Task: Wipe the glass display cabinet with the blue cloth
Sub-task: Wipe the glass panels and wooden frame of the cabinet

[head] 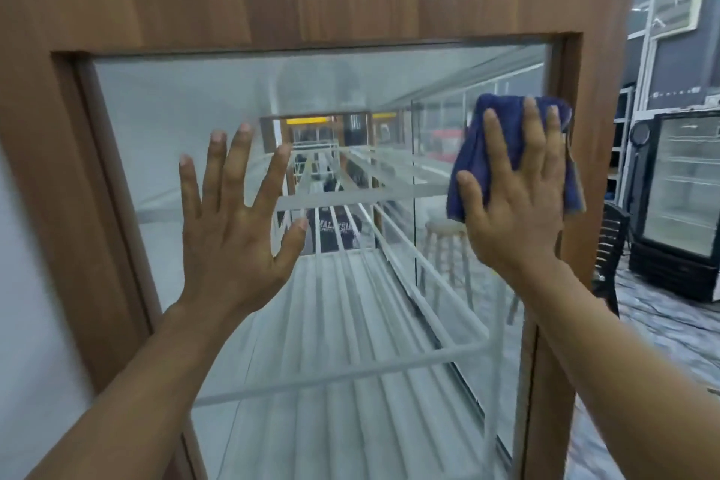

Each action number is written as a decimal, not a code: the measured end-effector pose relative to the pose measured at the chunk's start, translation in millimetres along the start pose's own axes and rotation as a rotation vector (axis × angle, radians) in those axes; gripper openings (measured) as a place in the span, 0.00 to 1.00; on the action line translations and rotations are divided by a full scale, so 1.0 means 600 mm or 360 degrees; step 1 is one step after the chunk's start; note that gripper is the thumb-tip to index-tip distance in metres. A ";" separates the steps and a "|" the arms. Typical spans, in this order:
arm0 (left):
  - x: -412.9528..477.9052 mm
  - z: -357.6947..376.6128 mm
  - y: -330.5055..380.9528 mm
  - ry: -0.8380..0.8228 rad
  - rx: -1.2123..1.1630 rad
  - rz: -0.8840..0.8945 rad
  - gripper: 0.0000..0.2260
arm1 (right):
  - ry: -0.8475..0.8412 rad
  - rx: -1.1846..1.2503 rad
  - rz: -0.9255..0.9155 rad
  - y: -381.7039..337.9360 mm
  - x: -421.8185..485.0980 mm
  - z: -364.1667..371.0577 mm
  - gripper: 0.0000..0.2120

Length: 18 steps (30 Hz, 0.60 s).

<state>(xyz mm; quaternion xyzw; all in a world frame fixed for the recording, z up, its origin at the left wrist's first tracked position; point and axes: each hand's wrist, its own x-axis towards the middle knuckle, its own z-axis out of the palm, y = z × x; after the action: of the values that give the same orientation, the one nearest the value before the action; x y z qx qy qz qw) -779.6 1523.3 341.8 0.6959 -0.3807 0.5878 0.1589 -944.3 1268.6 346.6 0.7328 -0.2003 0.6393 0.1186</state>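
**Cloth at the right edge of the pane**

Pressing flat under the right hand [514,199], the blue cloth [473,164] sits at the centre right of the frame, against the glass [175,136] just beside the right upright of the wooden frame [272,12]. The hand lies open, fingers spread and pointing up, palm pinning the bunched cloth to the pane rather than gripping it; folds of it show above, left and right of the fingers.

Most of the pane lies to the left of and below the cloth, so the coming stroke probably has to travel leftward or down the tall glass. The right hand alone carries the cloth. The left hand [237,218], at centre left, is open wide with nothing in it, held at the glass; whether its palm touches the pane I cannot tell.

Behind the glass, the cabinet holds white wire shelves [350,370], which look bare. At the right edge stands a black fridge [678,214].
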 end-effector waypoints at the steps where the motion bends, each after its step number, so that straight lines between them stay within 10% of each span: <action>1: -0.009 0.001 0.005 0.0000 -0.0009 -0.0014 0.32 | 0.0045 0.0021 0.0142 -0.020 -0.008 0.005 0.29; 9: -0.096 0.017 0.014 -0.0047 -0.0074 -0.0037 0.32 | -0.0131 0.0253 -0.0737 -0.192 -0.096 0.034 0.26; 15: -0.114 0.014 0.042 -0.0191 -0.0088 -0.0055 0.33 | -0.0001 0.0105 0.0353 -0.036 -0.167 0.029 0.28; 18: -0.145 0.022 0.067 -0.0251 -0.0103 -0.0030 0.33 | -0.0027 0.0181 0.0056 -0.129 -0.180 0.042 0.27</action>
<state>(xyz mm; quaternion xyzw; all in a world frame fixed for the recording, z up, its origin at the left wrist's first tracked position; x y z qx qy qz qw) -800.9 1517.5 247.5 0.7380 -0.4043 0.5172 0.1562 -898.7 1342.1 242.6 0.7402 -0.1776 0.6453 0.0638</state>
